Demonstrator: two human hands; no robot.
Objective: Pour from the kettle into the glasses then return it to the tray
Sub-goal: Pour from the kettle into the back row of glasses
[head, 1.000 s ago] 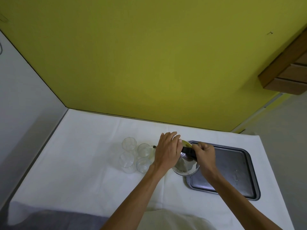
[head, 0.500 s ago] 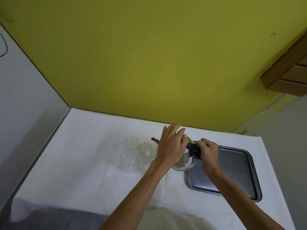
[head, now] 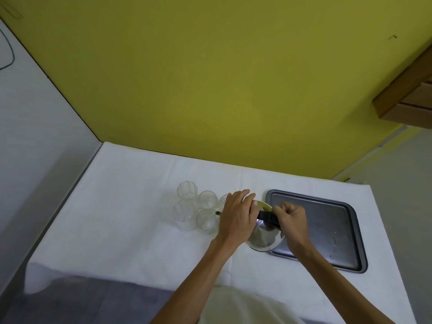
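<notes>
A shiny steel kettle [head: 265, 239] is tipped to the left, its base facing me and its spout tip [head: 217, 213] over the near clear glass [head: 205, 220]. My right hand [head: 291, 219] grips the kettle's black handle [head: 266, 216]. My left hand [head: 237, 215] lies with straight fingers over the kettle's top, hiding the lid. Several clear glasses [head: 185, 191] stand clustered left of the kettle. The dark metal tray [head: 332, 230] lies to the right, partly under the kettle's base.
A white cloth covers the table [head: 131, 206], which meets a yellow wall at the back and a grey wall at the left. A wooden cabinet [head: 411, 97] hangs at the upper right. The table's near edge is below my arms.
The kettle has tipped further left and its spout has dropped from the far glasses toward the near one. Both hands moved with it.
</notes>
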